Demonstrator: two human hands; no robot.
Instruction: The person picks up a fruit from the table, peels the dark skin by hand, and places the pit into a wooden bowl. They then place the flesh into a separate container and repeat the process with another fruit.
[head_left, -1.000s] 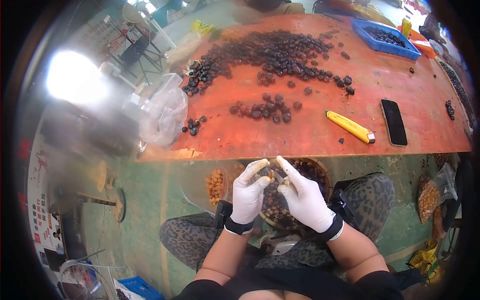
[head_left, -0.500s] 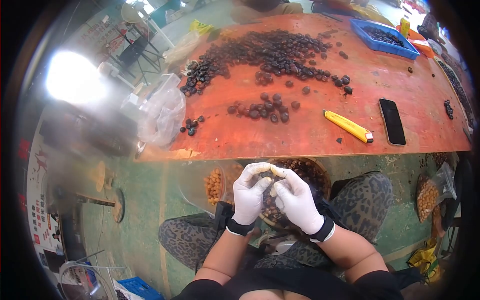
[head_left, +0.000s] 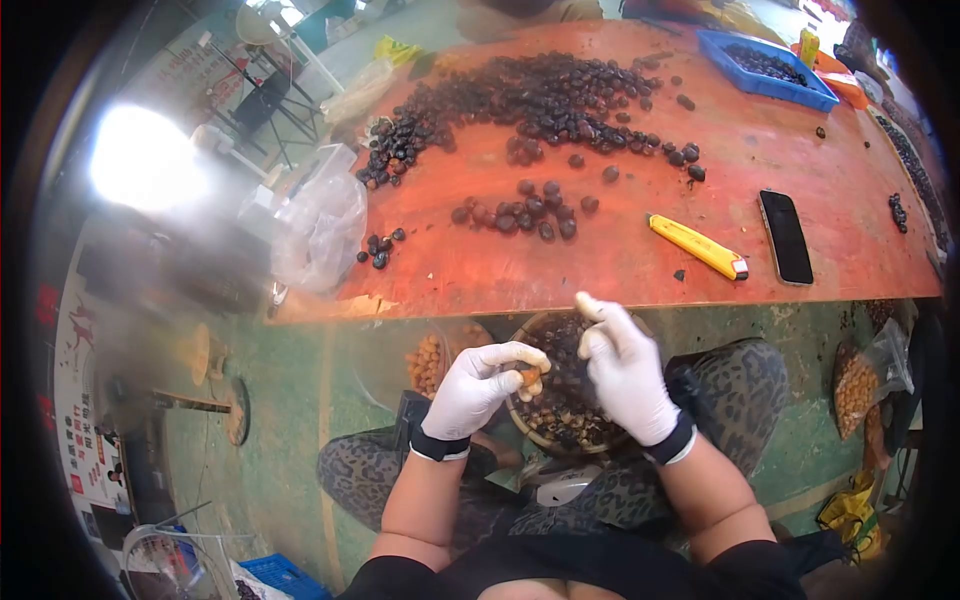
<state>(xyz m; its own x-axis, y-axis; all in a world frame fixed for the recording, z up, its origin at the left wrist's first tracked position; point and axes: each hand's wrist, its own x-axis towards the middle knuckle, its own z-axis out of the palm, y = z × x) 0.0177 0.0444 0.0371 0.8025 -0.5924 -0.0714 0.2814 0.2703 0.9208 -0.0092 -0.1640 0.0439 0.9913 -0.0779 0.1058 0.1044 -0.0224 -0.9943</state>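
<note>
My left hand [head_left: 480, 390], in a white glove, pinches a small orange-brown kernel [head_left: 527, 376] between thumb and fingertips. To its right, my right hand [head_left: 628, 375], also gloved, is raised with the index finger stretched out and the fingers apart; nothing shows in it. Beneath both hands stands a round basket [head_left: 545, 440] with dark and pale shell pieces inside. Left of it, a clear container [head_left: 375, 375] holds several orange-brown kernels [head_left: 427, 365].
On the red table [head_left: 480, 270] lie a heap of dark round nuts [head_left: 540, 95], a smaller cluster [head_left: 535, 210], a yellow utility knife [head_left: 697, 247] and a phone [head_left: 786, 237]. A blue tray [head_left: 770, 75] sits far right, a plastic bag [head_left: 320, 225] at the left edge.
My hands were together over the basket and have moved apart. The left went left and down with the kernel now showing; the right went right and up, its index finger straightening.
</note>
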